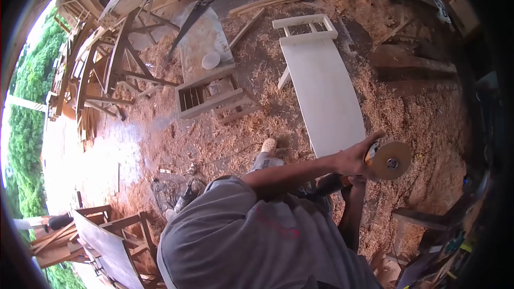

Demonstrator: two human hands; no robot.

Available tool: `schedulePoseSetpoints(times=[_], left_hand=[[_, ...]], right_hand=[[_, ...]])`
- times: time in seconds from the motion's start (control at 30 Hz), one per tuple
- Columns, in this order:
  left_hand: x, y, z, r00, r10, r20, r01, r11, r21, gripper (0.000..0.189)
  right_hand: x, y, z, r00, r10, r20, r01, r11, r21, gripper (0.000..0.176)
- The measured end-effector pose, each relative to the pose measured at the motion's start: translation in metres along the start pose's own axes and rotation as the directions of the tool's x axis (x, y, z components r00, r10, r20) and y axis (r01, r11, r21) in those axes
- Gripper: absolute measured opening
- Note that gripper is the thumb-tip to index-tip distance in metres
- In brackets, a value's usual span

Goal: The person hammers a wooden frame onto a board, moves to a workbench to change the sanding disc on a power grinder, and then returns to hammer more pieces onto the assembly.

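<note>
An angle grinder [370, 153] with a round tan sanding disc [392, 161] is in front of my torso at the right. The disc faces up toward the camera. My left hand [355, 159] reaches across and closes on the grinder's yellow head, right beside the disc, with one digit sticking out. Lower down, my right hand [357, 181] is closed at the tool's underside, its fingers partly hidden. The dark grinder body [330, 183] extends left beneath my left forearm. Just beyond my hands lies a long pale wooden board [327, 99] with a framed end [310, 36].
Wood shavings [214, 150] cover much of the floor. A small wooden frame [210, 96] stands ahead, near a panel bearing a white bowl [211, 60] and a handsaw [188, 24]. Wooden frames [115, 64] are stacked at left; dark planks [412, 69] lie at right.
</note>
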State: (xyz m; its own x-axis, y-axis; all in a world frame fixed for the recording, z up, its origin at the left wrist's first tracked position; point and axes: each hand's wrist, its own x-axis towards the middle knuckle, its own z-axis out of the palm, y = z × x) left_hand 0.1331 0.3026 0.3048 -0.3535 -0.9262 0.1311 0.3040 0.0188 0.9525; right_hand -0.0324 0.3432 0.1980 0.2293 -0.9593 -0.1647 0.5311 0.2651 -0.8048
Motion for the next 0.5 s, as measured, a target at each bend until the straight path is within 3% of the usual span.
schedulePoseSetpoints(times=[0.07, 0.17, 0.23, 0.27, 0.33, 0.37, 0.47, 0.5], left_hand=[[0.0, -0.005, -0.005, 0.999, -0.052, 0.0, 0.052, 0.998, 0.02, 0.112], [0.003, 0.0, -0.008, 0.998, -0.001, 0.057, -0.008, 0.987, 0.158, 0.111], [0.003, 0.028, -0.011, 0.944, -0.265, 0.195, 0.24, 0.96, 0.144, 0.112], [0.005, 0.02, -0.012, 0.943, -0.267, 0.201, 0.242, 0.96, 0.14, 0.112], [0.008, 0.012, -0.015, 0.956, -0.123, 0.266, 0.075, 0.98, 0.184, 0.111], [0.006, 0.008, -0.022, 0.952, -0.078, 0.294, -0.029, 0.938, 0.345, 0.103], [-0.004, -0.014, -0.045, 0.945, -0.108, 0.307, -0.046, 0.89, 0.454, 0.093], [-0.011, -0.011, -0.059, 0.928, -0.182, 0.324, 0.042, 0.918, 0.395, 0.086]], right_hand=[[0.002, 0.001, 0.0, 1.0, 0.002, -0.02, -0.003, 1.0, -0.018, 0.058], [0.005, -0.003, -0.002, 0.998, 0.009, -0.068, -0.013, 0.998, -0.054, 0.054], [0.005, -0.008, -0.003, 0.994, 0.016, -0.109, -0.024, 0.997, -0.077, 0.051], [0.005, -0.011, -0.004, 0.99, 0.023, -0.139, -0.036, 0.995, -0.09, 0.05], [0.002, -0.019, -0.006, 0.978, 0.044, -0.202, -0.069, 0.99, -0.119, 0.048], [0.0, -0.025, -0.006, 0.971, 0.053, -0.235, -0.086, 0.987, -0.134, 0.047], [-0.013, -0.04, -0.004, 0.935, 0.059, -0.349, -0.121, 0.98, -0.158, 0.043], [-0.019, -0.048, -0.008, 0.962, 0.091, -0.258, -0.115, 0.99, -0.081, 0.042]])
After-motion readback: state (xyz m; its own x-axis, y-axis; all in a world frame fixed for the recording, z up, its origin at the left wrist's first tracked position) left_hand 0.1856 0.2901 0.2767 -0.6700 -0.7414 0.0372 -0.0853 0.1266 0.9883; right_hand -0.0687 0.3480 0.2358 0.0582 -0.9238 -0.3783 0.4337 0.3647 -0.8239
